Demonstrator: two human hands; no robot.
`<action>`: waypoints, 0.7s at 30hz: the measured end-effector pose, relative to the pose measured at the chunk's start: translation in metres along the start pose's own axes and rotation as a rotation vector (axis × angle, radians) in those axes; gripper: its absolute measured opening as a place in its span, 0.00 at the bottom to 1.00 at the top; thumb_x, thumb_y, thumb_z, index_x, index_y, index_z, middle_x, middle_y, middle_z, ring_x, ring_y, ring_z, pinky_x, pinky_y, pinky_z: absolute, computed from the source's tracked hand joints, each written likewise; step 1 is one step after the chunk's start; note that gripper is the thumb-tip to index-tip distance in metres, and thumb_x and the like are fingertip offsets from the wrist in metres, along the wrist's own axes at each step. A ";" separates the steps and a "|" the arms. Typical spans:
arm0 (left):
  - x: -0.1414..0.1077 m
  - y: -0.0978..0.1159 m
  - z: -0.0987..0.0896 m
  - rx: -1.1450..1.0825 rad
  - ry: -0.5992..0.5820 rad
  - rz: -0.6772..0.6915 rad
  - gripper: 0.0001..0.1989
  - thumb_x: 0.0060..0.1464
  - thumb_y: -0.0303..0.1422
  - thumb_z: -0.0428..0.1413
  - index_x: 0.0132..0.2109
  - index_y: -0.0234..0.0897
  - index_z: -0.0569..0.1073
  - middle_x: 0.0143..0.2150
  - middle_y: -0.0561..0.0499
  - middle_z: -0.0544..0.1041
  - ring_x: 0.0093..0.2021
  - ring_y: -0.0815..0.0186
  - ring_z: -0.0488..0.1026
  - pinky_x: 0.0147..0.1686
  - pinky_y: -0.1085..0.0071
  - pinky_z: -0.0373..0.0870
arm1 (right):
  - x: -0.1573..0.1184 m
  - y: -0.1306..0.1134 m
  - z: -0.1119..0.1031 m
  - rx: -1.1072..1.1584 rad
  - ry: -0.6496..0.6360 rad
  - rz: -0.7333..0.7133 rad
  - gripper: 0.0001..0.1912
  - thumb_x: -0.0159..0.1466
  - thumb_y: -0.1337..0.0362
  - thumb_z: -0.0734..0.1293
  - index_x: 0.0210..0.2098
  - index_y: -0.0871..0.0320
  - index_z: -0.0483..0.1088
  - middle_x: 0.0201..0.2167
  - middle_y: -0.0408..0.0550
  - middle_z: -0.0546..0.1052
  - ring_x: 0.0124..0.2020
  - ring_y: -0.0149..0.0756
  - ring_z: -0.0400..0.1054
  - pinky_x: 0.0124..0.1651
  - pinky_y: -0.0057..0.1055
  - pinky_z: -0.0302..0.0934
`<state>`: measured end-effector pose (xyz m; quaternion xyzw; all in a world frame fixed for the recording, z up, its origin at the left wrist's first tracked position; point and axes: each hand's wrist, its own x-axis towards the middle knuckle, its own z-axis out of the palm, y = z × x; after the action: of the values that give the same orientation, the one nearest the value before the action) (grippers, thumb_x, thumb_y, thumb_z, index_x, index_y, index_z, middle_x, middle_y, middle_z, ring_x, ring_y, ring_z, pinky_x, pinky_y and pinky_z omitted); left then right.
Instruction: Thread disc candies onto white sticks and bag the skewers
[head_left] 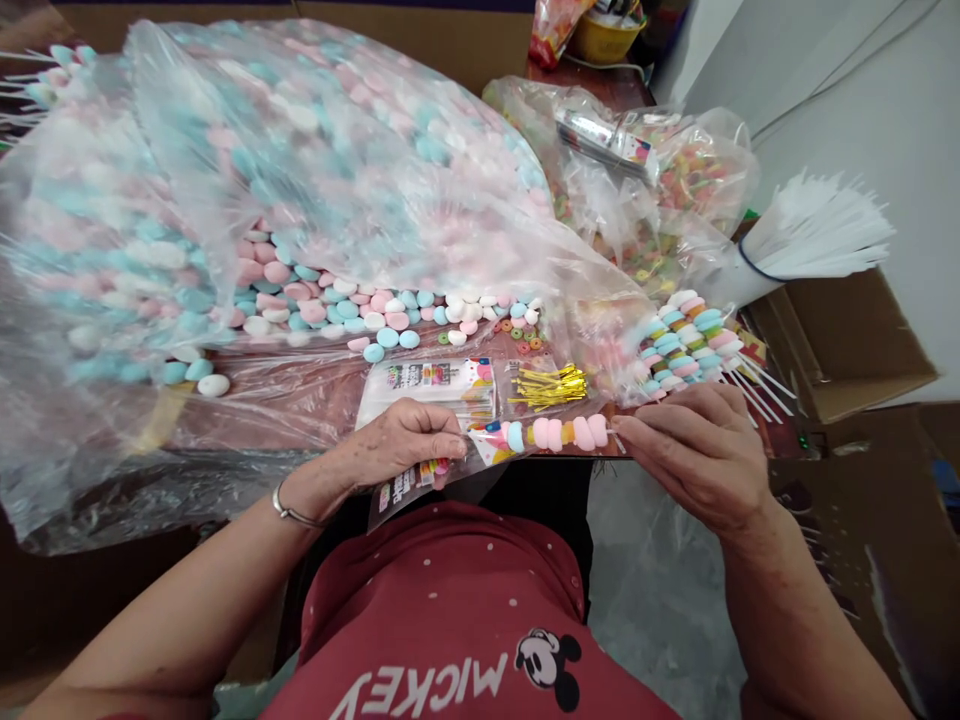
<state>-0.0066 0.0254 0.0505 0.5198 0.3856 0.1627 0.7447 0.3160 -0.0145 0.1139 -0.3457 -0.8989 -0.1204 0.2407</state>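
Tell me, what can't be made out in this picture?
In the head view:
How far the candy skewer runs into the printed wrapper: hidden by the wrapper's print and the left hand.
Fine print on the flat packets: too small and blurred.
Ends of the far-left sticks: cut off by the left edge.
What fills the yellow basket: partly cut off by the top edge.

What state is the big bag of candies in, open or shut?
Open: pink, blue and white candies lie bare beyond the big bag's plastic edge.
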 end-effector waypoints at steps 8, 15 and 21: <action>0.004 0.005 -0.010 0.117 -0.118 -0.037 0.15 0.48 0.41 0.64 0.27 0.33 0.73 0.17 0.55 0.70 0.16 0.75 0.61 0.16 0.79 0.55 | 0.009 -0.005 0.014 0.181 -0.110 0.048 0.08 0.67 0.70 0.63 0.41 0.54 0.72 0.28 0.43 0.76 0.30 0.34 0.63 0.36 0.35 0.57; 0.003 0.014 -0.011 0.129 -0.061 0.000 0.17 0.48 0.41 0.65 0.23 0.33 0.72 0.17 0.56 0.67 0.18 0.77 0.58 0.16 0.80 0.52 | 0.009 -0.006 0.011 0.047 -0.106 0.042 0.05 0.66 0.70 0.65 0.40 0.57 0.72 0.29 0.44 0.77 0.32 0.36 0.62 0.37 0.36 0.55; 0.004 0.016 -0.007 0.119 -0.089 0.011 0.15 0.46 0.40 0.65 0.25 0.33 0.74 0.17 0.56 0.67 0.17 0.76 0.59 0.16 0.80 0.53 | 0.008 -0.009 0.014 0.156 -0.115 0.095 0.05 0.68 0.70 0.64 0.40 0.57 0.73 0.31 0.44 0.78 0.33 0.35 0.62 0.40 0.35 0.56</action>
<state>-0.0061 0.0389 0.0622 0.5719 0.3584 0.1204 0.7280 0.2999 -0.0117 0.1057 -0.3743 -0.9006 -0.0184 0.2203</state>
